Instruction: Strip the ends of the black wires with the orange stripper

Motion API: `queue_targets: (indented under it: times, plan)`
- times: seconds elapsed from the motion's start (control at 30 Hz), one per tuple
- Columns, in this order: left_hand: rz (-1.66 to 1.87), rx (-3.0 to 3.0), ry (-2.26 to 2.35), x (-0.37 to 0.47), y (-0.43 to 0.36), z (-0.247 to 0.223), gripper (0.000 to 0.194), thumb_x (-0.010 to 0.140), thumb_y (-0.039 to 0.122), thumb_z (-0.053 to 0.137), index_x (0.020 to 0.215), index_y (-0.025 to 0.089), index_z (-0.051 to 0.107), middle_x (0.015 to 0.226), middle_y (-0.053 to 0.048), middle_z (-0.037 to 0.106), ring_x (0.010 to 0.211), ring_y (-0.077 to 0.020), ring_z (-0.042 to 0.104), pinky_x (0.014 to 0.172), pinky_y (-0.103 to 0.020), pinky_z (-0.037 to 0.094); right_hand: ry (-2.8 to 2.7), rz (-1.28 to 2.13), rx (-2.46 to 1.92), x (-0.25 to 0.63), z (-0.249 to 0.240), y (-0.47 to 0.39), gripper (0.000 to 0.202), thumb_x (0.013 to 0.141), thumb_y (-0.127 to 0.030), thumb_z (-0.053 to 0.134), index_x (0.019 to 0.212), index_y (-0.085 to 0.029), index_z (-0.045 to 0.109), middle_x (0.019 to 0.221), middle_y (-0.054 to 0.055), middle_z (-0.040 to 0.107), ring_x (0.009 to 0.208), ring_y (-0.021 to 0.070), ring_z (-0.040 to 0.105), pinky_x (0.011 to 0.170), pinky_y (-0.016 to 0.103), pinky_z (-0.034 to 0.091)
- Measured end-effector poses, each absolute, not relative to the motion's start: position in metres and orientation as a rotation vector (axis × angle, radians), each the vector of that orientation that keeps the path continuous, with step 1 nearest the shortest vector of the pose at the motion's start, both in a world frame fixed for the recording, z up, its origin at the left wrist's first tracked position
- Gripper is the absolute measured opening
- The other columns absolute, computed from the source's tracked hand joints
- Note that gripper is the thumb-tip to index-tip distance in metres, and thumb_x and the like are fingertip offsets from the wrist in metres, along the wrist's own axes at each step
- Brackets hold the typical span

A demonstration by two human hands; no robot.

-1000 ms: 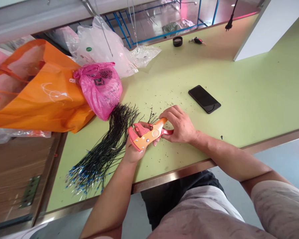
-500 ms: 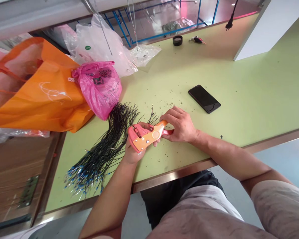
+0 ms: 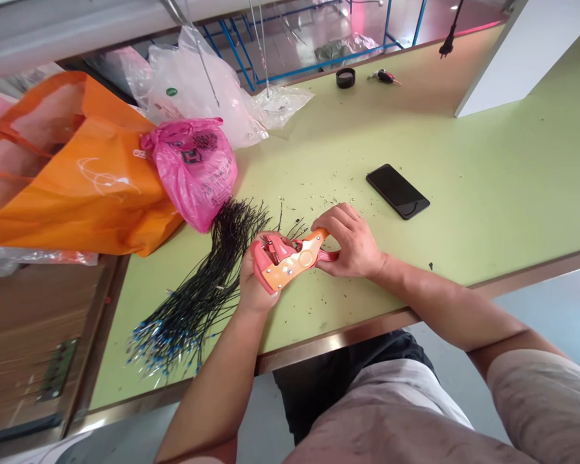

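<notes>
My right hand (image 3: pixel 352 241) is wrapped around the handles of an orange and red wire stripper (image 3: pixel 297 263), whose head points left toward my left hand. My left hand (image 3: pixel 257 283) is curled behind the stripper's head, and most of its fingers are hidden by the tool. Thin black wires stick out past these fingers on the far side, one of them standing up. Beside my left forearm lies a long bundle of black wires (image 3: pixel 198 290) with blue and silvery ends at the near left.
A black phone (image 3: pixel 397 191) lies right of my hands. Small dark scraps dot the green table (image 3: pixel 502 193). A pink bag (image 3: pixel 193 171), an orange bag (image 3: pixel 111 187) and clear plastic bags (image 3: pixel 198 84) crowd the left. At the back are a black ring (image 3: pixel 345 78) and keys (image 3: pixel 384 77).
The wire stripper's red jaw has lifted, and a wider gap shows at its head. The standing wire has shifted left with my left hand. My right hand keeps its grip.
</notes>
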State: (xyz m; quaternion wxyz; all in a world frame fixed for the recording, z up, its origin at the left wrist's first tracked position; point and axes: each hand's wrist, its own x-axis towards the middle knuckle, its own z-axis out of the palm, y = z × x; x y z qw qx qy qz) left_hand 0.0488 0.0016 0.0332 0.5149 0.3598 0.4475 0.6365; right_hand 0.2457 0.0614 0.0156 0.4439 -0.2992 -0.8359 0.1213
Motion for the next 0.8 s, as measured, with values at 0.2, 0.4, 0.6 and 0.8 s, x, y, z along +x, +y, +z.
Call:
queue_targets:
  times: [0.2, 0.4, 0.6, 0.8]
  plan:
    - [1.5, 0.813, 1.063, 0.0498, 0.0017, 0.0362, 0.051, 0.058, 0.062, 0.1, 0.082, 0.023, 0.076, 0.078, -0.002, 0.073, 0.056, -0.012, 0.059, 0.042, -0.02, 0.039, -2.079, 0.32, -0.744, 0.2446, 0.0134, 0.0599, 0.035, 0.091, -0.042, 0.071, 0.119, -0.022, 0.065, 0.107, 0.011, 0.072, 0.1, 0.0292, 0.061, 0.088, 0.046, 0.054]
    - [1.431, 0.841, 1.052, 0.0524, 0.0012, 0.0409, 0.056, 0.06, 0.067, 0.096, 0.081, 0.021, 0.074, 0.072, -0.002, 0.071, 0.047, -0.0085, 0.05, 0.041, -0.02, 0.037, -2.076, 0.36, -0.779, 0.2444, 0.0163, 0.058, 0.035, 0.088, -0.038, 0.071, 0.119, -0.022, 0.065, 0.107, 0.011, 0.072, 0.1, 0.0289, 0.062, 0.087, 0.046, 0.054]
    - [1.416, 0.897, 1.04, 0.051, 0.0004, 0.0391, 0.053, 0.062, 0.062, 0.097, 0.084, 0.021, 0.072, 0.073, -0.003, 0.072, 0.049, -0.0096, 0.051, 0.042, -0.021, 0.036, -2.085, 0.371, -0.804, 0.2441, 0.0181, 0.0561, 0.035, 0.089, -0.041, 0.073, 0.117, -0.022, 0.065, 0.107, 0.01, 0.073, 0.099, 0.0282, 0.063, 0.085, 0.044, 0.055]
    - [1.438, 1.006, 1.095, 0.0492, 0.0003, 0.0338, 0.045, 0.067, 0.056, 0.098, 0.077, 0.021, 0.071, 0.066, -0.001, 0.066, 0.049, -0.0091, 0.048, 0.042, -0.021, 0.035, -2.078, 0.348, -0.819, 0.2436, 0.0196, 0.0549, 0.035, 0.089, -0.044, 0.073, 0.115, -0.022, 0.067, 0.104, 0.01, 0.074, 0.095, 0.0275, 0.062, 0.082, 0.043, 0.054]
